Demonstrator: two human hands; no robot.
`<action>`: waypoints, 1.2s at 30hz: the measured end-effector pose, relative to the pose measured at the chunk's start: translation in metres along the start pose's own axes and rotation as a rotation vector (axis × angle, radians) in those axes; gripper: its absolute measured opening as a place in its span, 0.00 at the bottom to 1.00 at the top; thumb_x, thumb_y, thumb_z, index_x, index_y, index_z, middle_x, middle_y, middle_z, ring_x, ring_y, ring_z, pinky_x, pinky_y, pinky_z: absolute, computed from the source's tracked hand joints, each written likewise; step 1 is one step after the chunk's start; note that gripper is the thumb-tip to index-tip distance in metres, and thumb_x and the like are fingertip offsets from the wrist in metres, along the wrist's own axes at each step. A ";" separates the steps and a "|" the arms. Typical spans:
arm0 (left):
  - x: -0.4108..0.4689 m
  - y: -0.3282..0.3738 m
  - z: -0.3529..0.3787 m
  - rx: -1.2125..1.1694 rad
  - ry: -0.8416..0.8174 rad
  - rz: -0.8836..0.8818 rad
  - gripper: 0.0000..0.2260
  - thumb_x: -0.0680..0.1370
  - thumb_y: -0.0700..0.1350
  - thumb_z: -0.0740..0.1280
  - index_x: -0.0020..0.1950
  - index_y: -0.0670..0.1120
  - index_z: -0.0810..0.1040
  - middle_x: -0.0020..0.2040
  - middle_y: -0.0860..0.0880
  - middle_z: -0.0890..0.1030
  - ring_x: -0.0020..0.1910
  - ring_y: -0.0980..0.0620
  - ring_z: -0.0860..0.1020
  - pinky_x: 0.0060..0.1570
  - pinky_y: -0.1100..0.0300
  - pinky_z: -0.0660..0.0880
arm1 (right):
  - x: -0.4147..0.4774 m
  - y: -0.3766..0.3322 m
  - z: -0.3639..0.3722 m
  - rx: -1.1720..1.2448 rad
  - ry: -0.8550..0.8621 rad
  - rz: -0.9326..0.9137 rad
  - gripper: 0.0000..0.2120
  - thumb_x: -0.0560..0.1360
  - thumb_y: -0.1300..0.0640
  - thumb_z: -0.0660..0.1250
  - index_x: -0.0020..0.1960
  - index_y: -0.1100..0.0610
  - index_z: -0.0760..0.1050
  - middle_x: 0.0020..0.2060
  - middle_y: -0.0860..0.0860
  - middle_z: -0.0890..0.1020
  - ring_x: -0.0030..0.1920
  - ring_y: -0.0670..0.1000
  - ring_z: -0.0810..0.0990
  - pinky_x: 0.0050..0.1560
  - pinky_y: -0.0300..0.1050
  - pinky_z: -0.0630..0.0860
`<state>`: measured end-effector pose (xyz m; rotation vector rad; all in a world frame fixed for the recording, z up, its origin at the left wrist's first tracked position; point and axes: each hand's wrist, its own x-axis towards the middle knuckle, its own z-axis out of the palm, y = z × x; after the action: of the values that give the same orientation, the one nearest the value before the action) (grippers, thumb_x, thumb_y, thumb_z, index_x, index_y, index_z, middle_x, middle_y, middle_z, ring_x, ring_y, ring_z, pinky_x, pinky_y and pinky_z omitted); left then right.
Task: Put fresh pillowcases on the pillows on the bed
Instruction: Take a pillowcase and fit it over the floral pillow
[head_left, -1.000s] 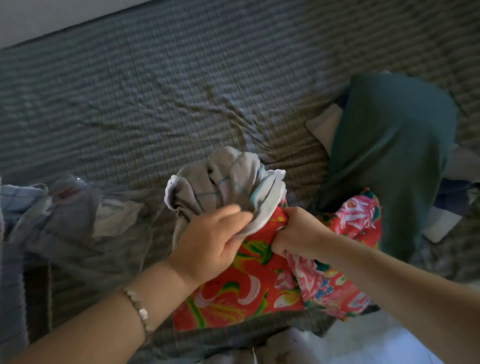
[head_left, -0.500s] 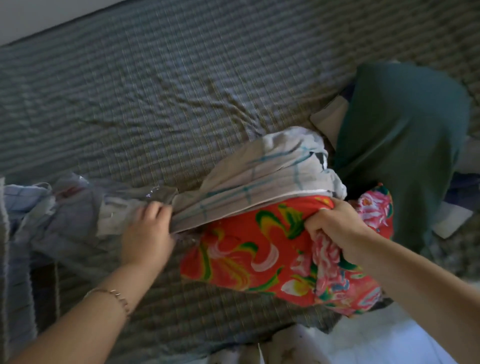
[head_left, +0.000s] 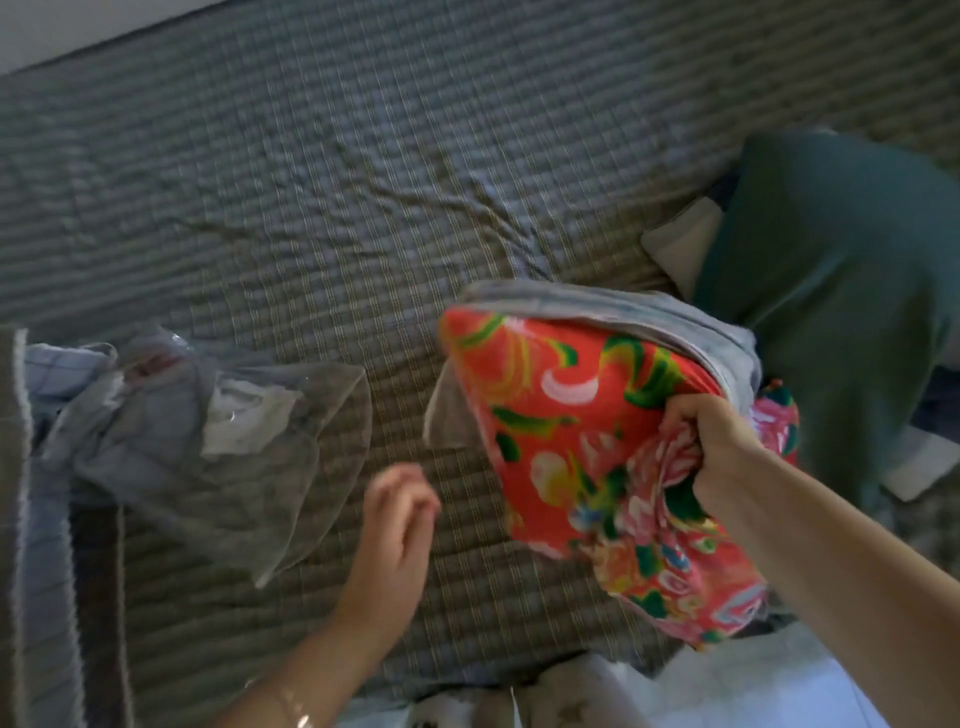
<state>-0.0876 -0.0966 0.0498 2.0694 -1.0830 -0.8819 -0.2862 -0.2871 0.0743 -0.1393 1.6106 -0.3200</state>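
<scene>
A red floral pillow (head_left: 561, 415) is raised on its edge above the bed, tilted. My right hand (head_left: 711, 447) is clenched on its bunched floral cloth at the right end. A grey-blue checked pillowcase (head_left: 623, 306) lies draped over the pillow's far side, with a flap (head_left: 447, 421) hanging at its left. My left hand (head_left: 395, 514) hovers over the striped bed sheet (head_left: 311, 208), fingers loosely apart, holding nothing.
A dark green pillow (head_left: 831, 291) lies at the right over white and blue bedding. Crumpled blue checked cloth inside a clear plastic bag (head_left: 223, 431) sits at the left. The bed's near edge and pale floor (head_left: 753, 691) show at the bottom.
My left hand let go of the checked pillowcase and drew back towards me. The pillowcase sprang back onto the pillow. My right hand lifted and tilted the floral pillow.
</scene>
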 end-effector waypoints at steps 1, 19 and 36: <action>0.018 -0.001 0.006 -0.063 0.063 -0.118 0.12 0.77 0.36 0.64 0.51 0.54 0.69 0.59 0.57 0.68 0.55 0.68 0.69 0.50 0.77 0.67 | 0.002 0.003 0.001 0.001 -0.009 0.001 0.19 0.62 0.67 0.53 0.15 0.54 0.55 0.12 0.46 0.57 0.11 0.43 0.53 0.18 0.24 0.53; 0.190 0.101 0.063 0.387 -0.780 0.112 0.11 0.77 0.46 0.63 0.59 0.53 0.72 0.52 0.53 0.77 0.49 0.53 0.75 0.45 0.62 0.71 | -0.003 0.013 -0.063 -0.520 -0.025 -0.194 0.16 0.45 0.66 0.61 0.34 0.62 0.69 0.28 0.58 0.70 0.27 0.54 0.70 0.31 0.43 0.68; 0.163 0.035 -0.037 0.786 -0.753 0.458 0.27 0.64 0.58 0.75 0.56 0.43 0.77 0.52 0.50 0.77 0.58 0.50 0.74 0.68 0.55 0.64 | 0.000 -0.007 -0.068 -0.334 0.042 -0.073 0.15 0.59 0.68 0.58 0.16 0.58 0.62 0.15 0.56 0.69 0.12 0.52 0.63 0.19 0.31 0.59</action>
<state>-0.0022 -0.2439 0.0549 1.8919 -2.5170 -1.1316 -0.3540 -0.2860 0.0791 -0.4496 1.6942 -0.1074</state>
